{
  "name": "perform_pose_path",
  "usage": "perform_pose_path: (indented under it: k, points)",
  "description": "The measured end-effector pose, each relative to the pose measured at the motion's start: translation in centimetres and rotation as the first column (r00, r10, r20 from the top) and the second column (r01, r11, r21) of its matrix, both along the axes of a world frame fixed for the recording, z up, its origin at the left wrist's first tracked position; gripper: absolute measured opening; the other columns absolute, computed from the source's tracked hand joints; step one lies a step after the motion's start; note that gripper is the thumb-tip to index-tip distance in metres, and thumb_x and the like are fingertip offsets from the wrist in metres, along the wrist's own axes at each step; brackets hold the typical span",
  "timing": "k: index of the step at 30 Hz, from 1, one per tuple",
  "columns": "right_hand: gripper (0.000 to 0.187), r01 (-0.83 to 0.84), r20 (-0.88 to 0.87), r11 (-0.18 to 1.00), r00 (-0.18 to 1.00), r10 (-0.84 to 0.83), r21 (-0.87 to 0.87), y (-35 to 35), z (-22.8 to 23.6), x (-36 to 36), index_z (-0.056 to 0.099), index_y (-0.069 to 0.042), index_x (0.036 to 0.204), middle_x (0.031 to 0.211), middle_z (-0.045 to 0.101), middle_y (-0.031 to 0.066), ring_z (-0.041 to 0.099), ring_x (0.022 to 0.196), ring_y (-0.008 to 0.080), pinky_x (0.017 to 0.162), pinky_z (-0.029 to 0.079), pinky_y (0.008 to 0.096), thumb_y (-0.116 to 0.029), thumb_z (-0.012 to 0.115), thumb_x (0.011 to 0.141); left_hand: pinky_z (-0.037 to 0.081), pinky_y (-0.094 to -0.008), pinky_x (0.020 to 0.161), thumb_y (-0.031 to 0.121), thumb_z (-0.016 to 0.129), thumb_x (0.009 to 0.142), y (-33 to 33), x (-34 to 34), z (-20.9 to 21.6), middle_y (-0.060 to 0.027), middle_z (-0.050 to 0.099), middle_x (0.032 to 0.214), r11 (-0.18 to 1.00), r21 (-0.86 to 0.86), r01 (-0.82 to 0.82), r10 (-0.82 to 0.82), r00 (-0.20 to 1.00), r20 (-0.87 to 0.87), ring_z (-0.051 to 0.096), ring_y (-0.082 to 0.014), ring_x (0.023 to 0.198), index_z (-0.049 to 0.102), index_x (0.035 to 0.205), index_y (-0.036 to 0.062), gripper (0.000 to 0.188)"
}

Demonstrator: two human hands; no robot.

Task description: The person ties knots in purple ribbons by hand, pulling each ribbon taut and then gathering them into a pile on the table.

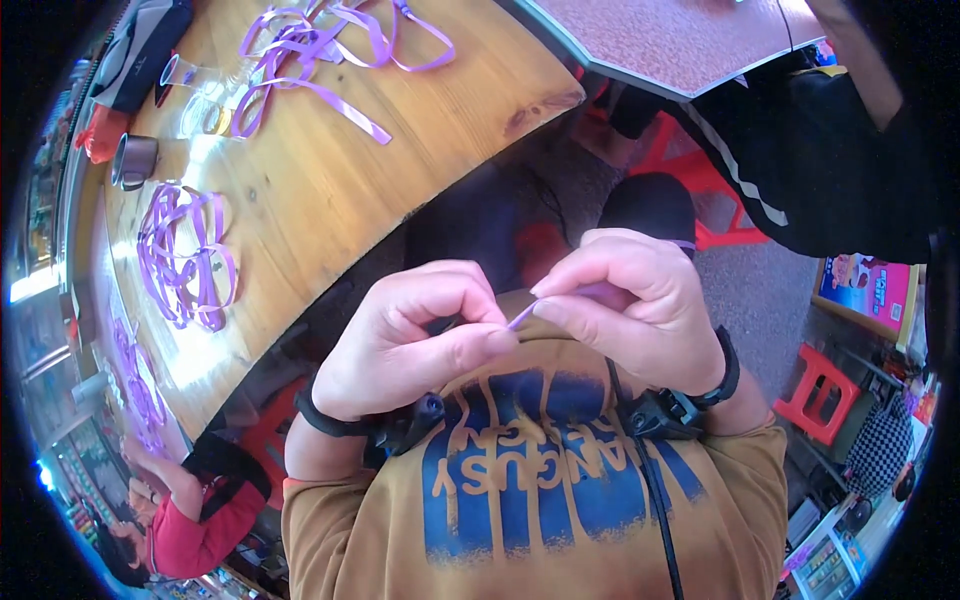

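By the bare left hand and bare right hand, mid-frame, a thin, pale-purple ribbon is pinched at the fingertips, its short exposed stretch slanted.

Thin purple ribbon strip between left grip and right grip. Left-ahead: brown wooden counter, carrying coiled purple ribbon bundle left, tangled purple ribbon pile beyond. Right of right grip: red plastic stool.
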State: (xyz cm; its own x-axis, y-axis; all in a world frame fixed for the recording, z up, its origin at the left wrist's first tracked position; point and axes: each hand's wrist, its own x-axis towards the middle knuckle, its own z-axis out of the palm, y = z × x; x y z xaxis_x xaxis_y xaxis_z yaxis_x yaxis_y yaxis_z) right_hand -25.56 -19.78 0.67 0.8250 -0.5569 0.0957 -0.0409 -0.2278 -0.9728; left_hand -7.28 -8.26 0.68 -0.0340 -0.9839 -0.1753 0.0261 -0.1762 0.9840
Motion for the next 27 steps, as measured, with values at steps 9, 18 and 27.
perform_pose_path:
  k: [9, 18, 27]
  points:
    - [0.011, -0.105, 0.075, 0.97, 0.989, 0.124, -0.22, 0.1, -0.7, 1.0, 0.064, -0.001, 0.084, 0.069, 0.057, 0.0093, 0.055, 0.059, 0.0221, 0.053, 0.042, 0.0289, 0.0, 0.066, 0.074, 0.042, -0.0289, 0.068, 0.009, 0.062, 0.081, -1.1, -2.0, 0.4, -0.008, 0.058, 0.078, 0.932, -0.24, -0.271, 0.322, 0.923, 0.209, 0.053, -0.0179, 0.074, 0.064, 0.084, 0.0002, 0.01]
    - [0.017, 0.059, 0.138, 0.99, 0.99, -0.041, -0.124, 0.1, -0.9, 0.6, 0.064, 0.001, 0.087, 0.075, 0.061, 0.0082, 0.06, 0.069, 0.019, 0.06, 0.047, 0.0263, 0.002, 0.069, 0.071, 0.041, -0.0257, 0.064, 0.006, 0.054, 0.085, -1.1, -1.6, 0.0, -0.0065, 0.049, 0.073, 0.992, -0.123, 0.04, 0.0, 0.952, 0.305, 0.05, -0.0163, 0.069, 0.056, 0.082, 0.0003, 0.007]
    - [0.017, -0.031, 0.198, 0.995, 0.979, 0.05, -0.097, 0.0, -1.0, -0.6, 0.066, -0.001, 0.086, 0.081, 0.062, 0.0079, 0.06, 0.072, 0.0158, 0.062, 0.047, 0.0244, 0.004, 0.069, 0.07, 0.038, -0.0173, 0.061, 0.008, 0.055, 0.087, -0.4, -2.1, -0.1, 0.0016, 0.049, 0.083, 0.995, 0.089, 0.035, -0.016, 0.98, -0.199, 0.045, -0.0019, 0.072, 0.055, 0.091, 0.0006, 0.008]
